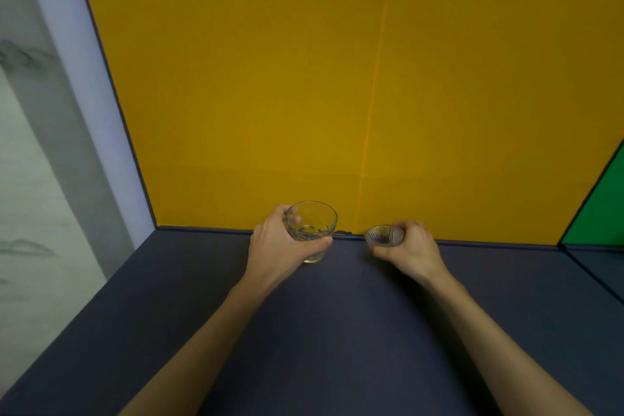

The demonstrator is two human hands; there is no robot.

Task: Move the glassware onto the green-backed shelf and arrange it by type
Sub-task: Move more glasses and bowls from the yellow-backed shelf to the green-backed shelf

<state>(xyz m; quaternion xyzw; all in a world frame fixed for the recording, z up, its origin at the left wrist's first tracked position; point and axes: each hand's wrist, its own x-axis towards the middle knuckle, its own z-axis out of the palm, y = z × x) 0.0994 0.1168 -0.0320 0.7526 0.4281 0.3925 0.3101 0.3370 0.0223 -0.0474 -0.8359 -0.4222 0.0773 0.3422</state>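
Two pieces of glassware, both at the far edge of the dark surface [337, 331], close against the yellow back panel [304, 78].

Left hand [277, 246] wrapped round a clear tumbler [312, 226], thumb on the near side, fingers [296, 219] visible through the glass on the far side. Tumbler upright or very nearly so, long axis vertical, mouth up and open toward the camera, base low by the surface; contact with the surface impossible to tell.

Right hand [410, 246] closed on a small ribbed glass dish [385, 236], gripped at its right rim, fingers curled under. Dish tipped slightly, mouth facing up and a little toward 9 o'clock; short and wide, so no real long axis beyond its vertical centre line. Whether resting on the surface or just lifted, unclear.

Key relation: green-backed shelf [601, 213] only partly in view at 3 o'clock, beyond a dividing edge, well apart from both hands. Right hand the nearer of the two, left hand farther, with the dish lying between tumbler and target.

Judgement: both pieces secured, carry to the right not yet made. Likely need for a turn of the body toward 3 o'clock, dish leading, tumbler following, both kept mouth-up. Different types in each hand, so separate spots on the shelf probably called for. Risk: clinking the two glasses together while crossing the divider.
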